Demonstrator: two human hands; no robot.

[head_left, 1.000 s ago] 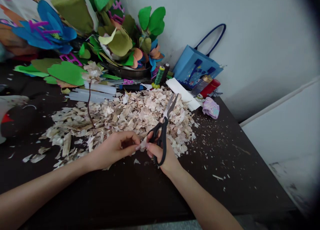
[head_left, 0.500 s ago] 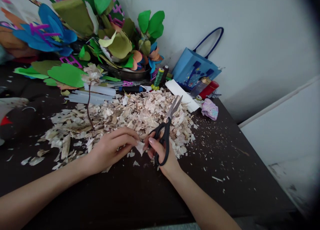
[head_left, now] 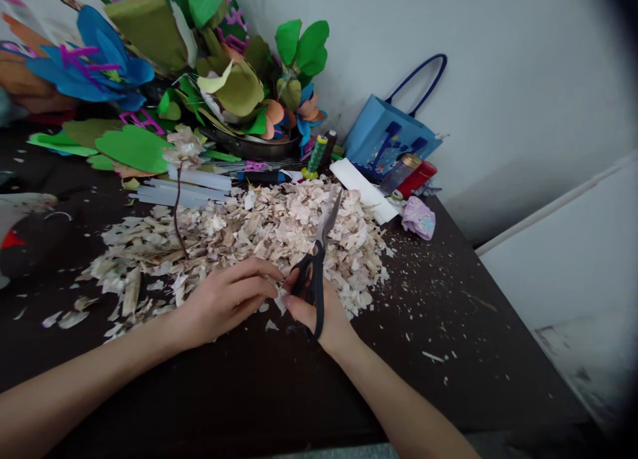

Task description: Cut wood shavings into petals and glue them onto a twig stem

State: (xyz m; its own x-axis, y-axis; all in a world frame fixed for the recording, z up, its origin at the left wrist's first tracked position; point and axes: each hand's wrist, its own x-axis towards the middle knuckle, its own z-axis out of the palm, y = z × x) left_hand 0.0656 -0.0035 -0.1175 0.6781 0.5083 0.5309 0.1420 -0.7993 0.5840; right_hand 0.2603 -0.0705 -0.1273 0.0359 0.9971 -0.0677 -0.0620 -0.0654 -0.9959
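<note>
A small pale flake point(head_left: 281, 301) is pinched at the fingertips of my left hand point(head_left: 229, 298), whose fingers are bent together. My right hand point(head_left: 321, 309) holds black-handled scissors point(head_left: 318, 266) through the handle loops, blades pointing up and away over a heap of pale flakes point(head_left: 279, 223). The thumb and a finger of my right hand touch the same flake. In the left part of the heap a thin brown stem point(head_left: 176, 213) stands upright with a pale, petal-like cluster point(head_left: 184, 147) on top.
Fabric flowers point(head_left: 114, 60) and a dark pan point(head_left: 254, 147) stand at the back left. Beyond the heap are translucent sticks point(head_left: 184, 192), a green thread spool point(head_left: 316, 155), a white strip point(head_left: 363, 190), a blue bag point(head_left: 381, 137), a red spool point(head_left: 415, 180) and a crumpled floral cloth point(head_left: 419, 218).
My right hand has moved slightly left toward my left hand, and the scissors have shifted left with it. Their blades look closer together. My left hand has barely moved.
</note>
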